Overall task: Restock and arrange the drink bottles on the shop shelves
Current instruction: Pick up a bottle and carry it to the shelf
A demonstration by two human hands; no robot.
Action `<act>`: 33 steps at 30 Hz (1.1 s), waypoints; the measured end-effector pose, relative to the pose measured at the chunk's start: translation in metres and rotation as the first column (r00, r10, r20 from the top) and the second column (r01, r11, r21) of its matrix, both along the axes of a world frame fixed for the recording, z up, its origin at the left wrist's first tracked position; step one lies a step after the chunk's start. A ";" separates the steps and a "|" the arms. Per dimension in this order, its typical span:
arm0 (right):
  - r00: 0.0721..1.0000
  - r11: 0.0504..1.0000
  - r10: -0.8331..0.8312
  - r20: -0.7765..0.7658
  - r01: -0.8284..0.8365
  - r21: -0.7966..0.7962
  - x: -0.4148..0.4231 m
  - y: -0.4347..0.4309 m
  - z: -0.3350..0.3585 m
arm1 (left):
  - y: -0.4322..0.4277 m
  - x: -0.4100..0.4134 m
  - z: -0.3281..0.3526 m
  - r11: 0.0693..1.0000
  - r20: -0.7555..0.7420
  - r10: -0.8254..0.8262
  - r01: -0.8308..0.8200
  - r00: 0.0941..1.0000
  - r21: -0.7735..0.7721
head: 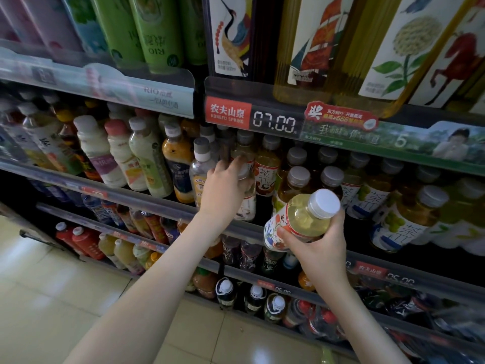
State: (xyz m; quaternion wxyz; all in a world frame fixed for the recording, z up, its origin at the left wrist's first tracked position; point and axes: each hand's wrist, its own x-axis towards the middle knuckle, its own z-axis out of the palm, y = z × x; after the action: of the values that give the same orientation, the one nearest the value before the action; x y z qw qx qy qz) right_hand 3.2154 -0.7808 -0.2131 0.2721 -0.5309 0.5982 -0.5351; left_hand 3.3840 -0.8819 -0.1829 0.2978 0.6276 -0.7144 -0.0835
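Tea bottle (299,222) tilted, cap up-right, gripped by right hand (319,243); left hand (223,186) grips shelf bottle (246,195).

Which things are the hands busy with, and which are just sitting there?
Busy with:
left hand gripping a shelf bottle
right hand holding a pale tea bottle

Just sitting there:
green cans
milky white bottles
price tag reading 07.00
red bottles

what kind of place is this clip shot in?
Most likely a small shop's drinks aisle. Tiered shelves are packed with rows of bottled drinks, a rail carries a digital price tag reading 07.00 beside a Nongfu Spring brand label, and the right hand holds a tea bottle in front of them.
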 end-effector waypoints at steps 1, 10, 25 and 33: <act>1.000 1.000 -0.002 0.000 0.002 -0.001 -0.001 0.000 0.002 | 0.001 -0.001 0.001 1.000 -0.032 -0.006 0.007 0.999 0.009; 0.999 0.999 -0.033 0.024 0.032 0.020 -0.018 0.009 0.010 | 0.000 -0.014 0.012 0.996 -0.123 -0.020 0.030 0.992 0.080; 0.994 0.994 -0.100 0.053 0.098 0.040 -0.051 0.019 0.013 | -0.009 -0.033 0.006 0.993 -0.118 -0.101 0.106 0.988 0.042; 0.996 0.994 -0.087 0.024 0.085 0.067 -0.052 0.021 0.006 | -0.017 -0.040 -0.008 0.997 -0.091 -0.074 0.074 0.993 -0.007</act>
State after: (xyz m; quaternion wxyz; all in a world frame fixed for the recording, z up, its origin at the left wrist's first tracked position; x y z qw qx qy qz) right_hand 3.1632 -0.7598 -0.2069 0.2744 -0.4881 0.6340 -0.5334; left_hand 3.3438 -0.8993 -0.1913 0.3280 0.5958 -0.7229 -0.1219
